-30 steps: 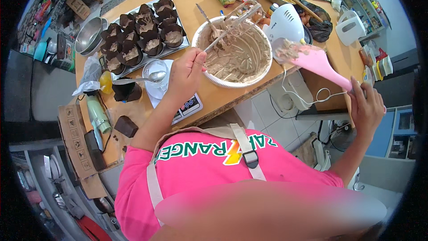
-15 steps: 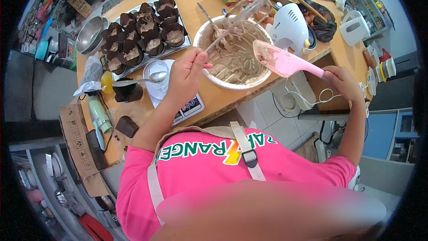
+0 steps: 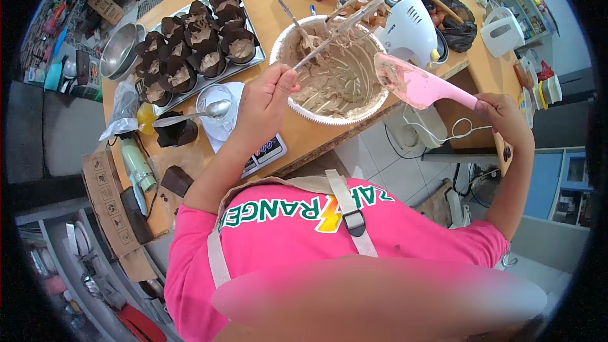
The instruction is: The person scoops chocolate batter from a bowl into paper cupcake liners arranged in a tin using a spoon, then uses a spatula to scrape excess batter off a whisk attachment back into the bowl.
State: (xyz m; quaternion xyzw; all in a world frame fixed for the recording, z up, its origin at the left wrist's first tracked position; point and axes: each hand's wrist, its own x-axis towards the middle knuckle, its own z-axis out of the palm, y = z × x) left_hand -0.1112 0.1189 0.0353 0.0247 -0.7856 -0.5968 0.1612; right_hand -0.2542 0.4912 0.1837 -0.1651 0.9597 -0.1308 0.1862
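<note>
My left hand is closed around the thin shaft of a batter-coated mixer beater, whose loops hang over the far side of a white bowl. The bowl's inside is smeared with brown batter. A second beater leans in it, shaft upward. In my right hand is the handle of a pink spatula. Its batter-smeared blade is held over the bowl's right rim, apart from the beater.
Dark paper cups with batter stand on a tray at left. Nearer are a scale, a clear cup with a spoon and another dark cup. A white hand mixer and white jug stand right of the bowl.
The beater loops have dropped lower toward the bowl. The spatula and my right hand have shifted a little to the right; both grips stay the same.
</note>
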